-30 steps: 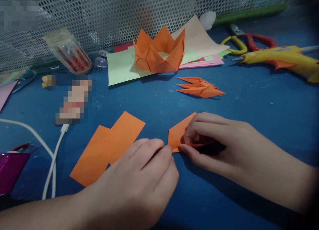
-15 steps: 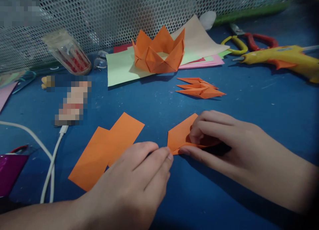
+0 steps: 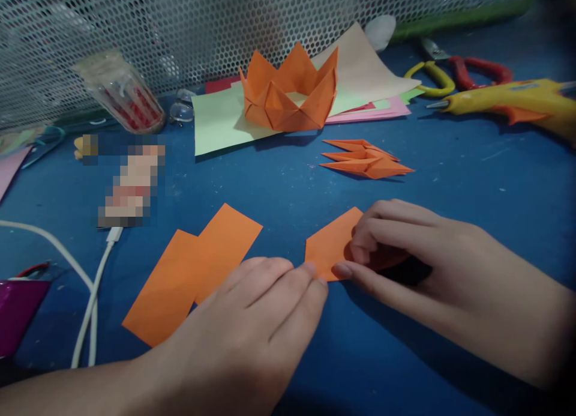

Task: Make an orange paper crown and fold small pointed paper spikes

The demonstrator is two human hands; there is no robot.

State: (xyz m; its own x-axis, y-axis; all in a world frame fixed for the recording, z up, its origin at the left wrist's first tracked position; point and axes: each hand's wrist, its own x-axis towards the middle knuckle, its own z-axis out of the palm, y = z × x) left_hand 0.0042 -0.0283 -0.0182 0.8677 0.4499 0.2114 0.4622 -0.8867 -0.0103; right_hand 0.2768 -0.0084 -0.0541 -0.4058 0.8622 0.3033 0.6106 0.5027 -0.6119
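A partly folded sheet of orange paper (image 3: 330, 242) lies on the blue table between my hands. My left hand (image 3: 265, 311) has its fingers together, their tips pressing the paper's lower left corner; its thumb is hidden. From the other side, my right hand (image 3: 418, 260) is closed on the paper, thumb on the lower edge and curled fingers on top, covering its right part. Two overlapping orange paper rectangles (image 3: 193, 272) lie left of my left hand. Beyond my hands are several pointed, folded orange paper pieces (image 3: 366, 159).
At the back, an orange paper crown-like ring (image 3: 292, 113) stands on coloured sheets (image 3: 216, 125). A yellow glue gun (image 3: 499, 101) and red-handled pliers (image 3: 481, 74) lie at right. On the left are a jar (image 3: 128, 98), a white cable (image 3: 92, 308) and a pixelated object (image 3: 135, 182).
My left fingertips have slid right along the paper's lower edge. The raised fold there now lies flatter, and my right thumb has shifted slightly right.
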